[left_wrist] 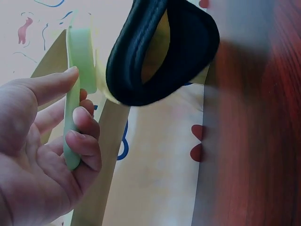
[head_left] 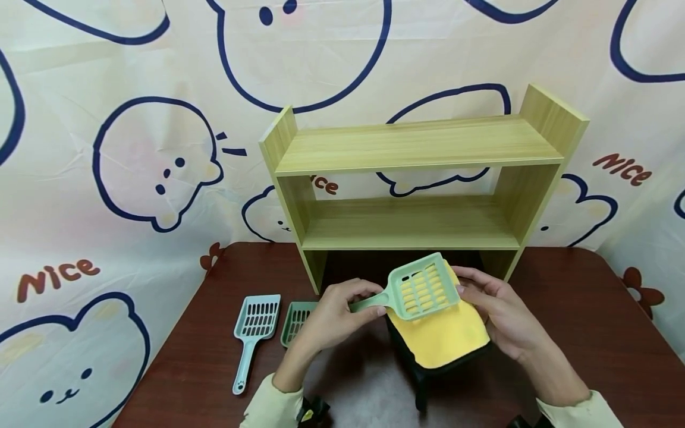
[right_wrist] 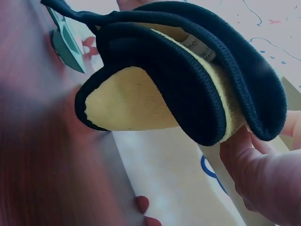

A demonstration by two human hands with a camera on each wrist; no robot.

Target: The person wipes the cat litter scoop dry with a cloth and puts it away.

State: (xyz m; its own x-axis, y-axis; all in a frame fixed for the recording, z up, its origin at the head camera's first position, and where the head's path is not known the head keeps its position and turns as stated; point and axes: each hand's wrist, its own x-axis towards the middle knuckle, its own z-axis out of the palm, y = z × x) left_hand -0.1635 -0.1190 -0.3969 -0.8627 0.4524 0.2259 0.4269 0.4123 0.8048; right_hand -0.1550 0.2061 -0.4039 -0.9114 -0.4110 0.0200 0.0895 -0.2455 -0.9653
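A light green slotted litter scoop (head_left: 397, 292) is tilted up above the table, its handle gripped by my left hand (head_left: 339, 312). In the left wrist view, thumb and fingers are curled round the scoop handle (left_wrist: 71, 117). My right hand (head_left: 500, 315) holds a yellow cloth (head_left: 446, 339) with black edging behind and under the scoop head, and the yellow shows through its slots. The right wrist view has the folded cloth (right_wrist: 131, 101) hanging in loops, with a white printed label inside, and the right fingers at its edge.
On the dark red-brown table (head_left: 187, 380), a pale blue-green litter scoop (head_left: 247, 345) lies at the left. Beside it is a darker green scoop (head_left: 291, 327), partly hidden by the left arm. A wooden two-tier shelf (head_left: 412, 223) stands at the back, before a patterned backdrop.
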